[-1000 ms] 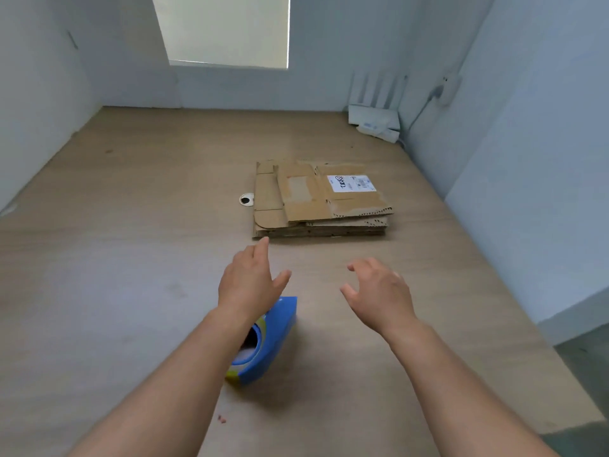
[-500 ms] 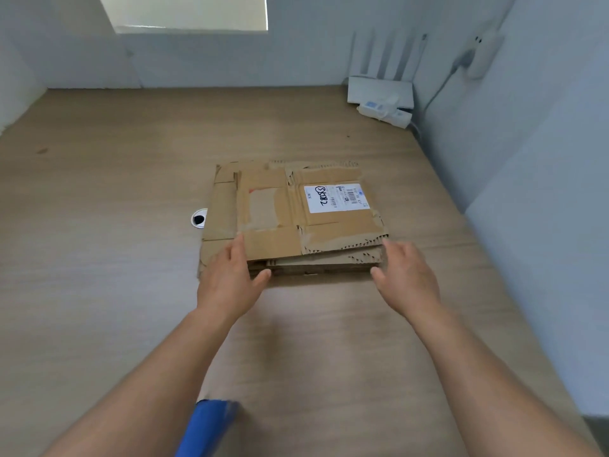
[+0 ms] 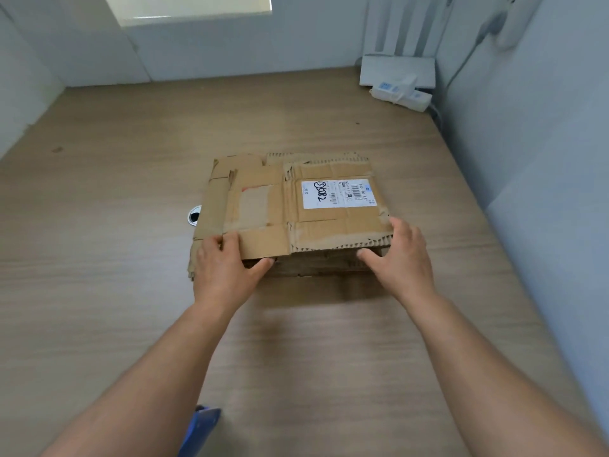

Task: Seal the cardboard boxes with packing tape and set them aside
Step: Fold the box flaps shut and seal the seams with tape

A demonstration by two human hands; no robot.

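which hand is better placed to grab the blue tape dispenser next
Left hand, probably: the blue tape dispenser lies right beside its forearm, far from the right hand at the right corner of the cardboard stack. Both hands grip the stack, so it must let go first.

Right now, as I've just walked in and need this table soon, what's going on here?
A person holds a stack of flattened cardboard boxes on the wooden table. The left hand grips its near left corner and the right hand its near right corner. The boxes are flat, not yet folded up or taped. The blue tape dispenser lies untouched at the bottom edge of the view.
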